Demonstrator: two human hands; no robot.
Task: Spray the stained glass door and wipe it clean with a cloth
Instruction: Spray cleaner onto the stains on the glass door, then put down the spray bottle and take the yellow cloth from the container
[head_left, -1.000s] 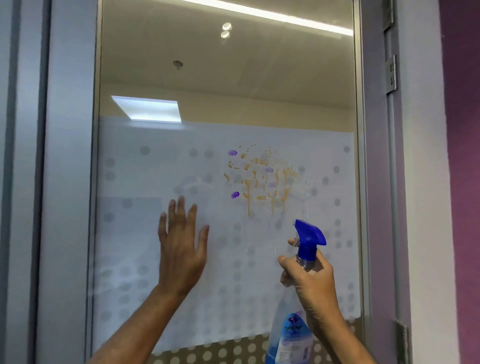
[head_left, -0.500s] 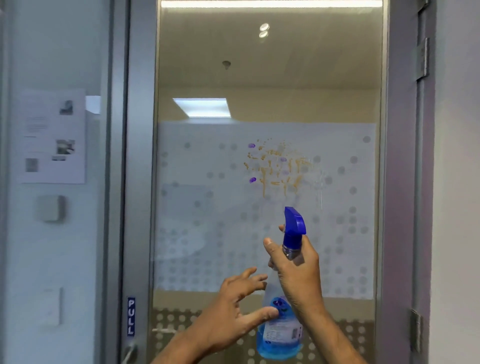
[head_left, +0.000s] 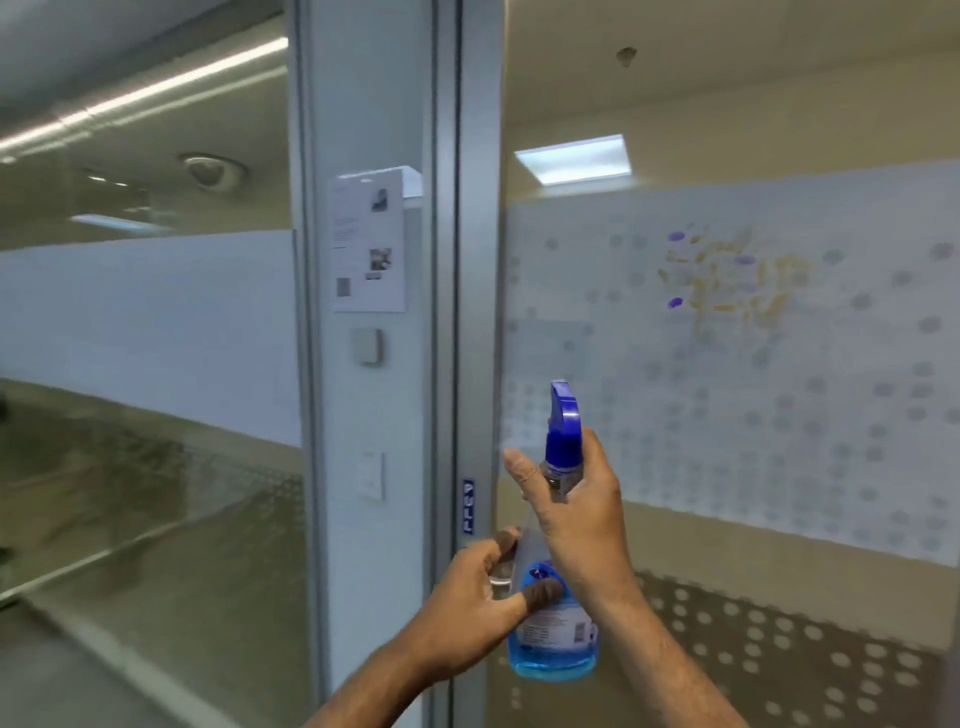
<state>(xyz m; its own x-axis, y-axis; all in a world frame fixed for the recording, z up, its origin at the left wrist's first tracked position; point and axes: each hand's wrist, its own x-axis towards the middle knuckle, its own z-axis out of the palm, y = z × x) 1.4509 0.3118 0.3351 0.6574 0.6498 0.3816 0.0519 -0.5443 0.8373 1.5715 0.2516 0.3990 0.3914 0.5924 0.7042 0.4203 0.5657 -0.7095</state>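
A clear spray bottle (head_left: 558, 631) with blue liquid and a blue trigger head stands upright in front of the glass door (head_left: 727, 426). My right hand (head_left: 576, 512) grips its neck. My left hand (head_left: 480, 605) wraps the bottle's body from the left, thumb on the label. Orange and purple stains (head_left: 727, 280) mark the frosted, dotted band of the door, up and to the right of the bottle. No cloth is in view.
A grey door frame and pillar (head_left: 384, 364) stand left of the door, carrying a paper notice (head_left: 369, 241), a small wall box (head_left: 368, 345) and a blue PULL label (head_left: 468, 506). A frosted glass partition (head_left: 150, 322) runs off to the left.
My left hand left the glass, dropped and took hold of the bottle's body. The view swung left, so the stains now sit at the upper right.
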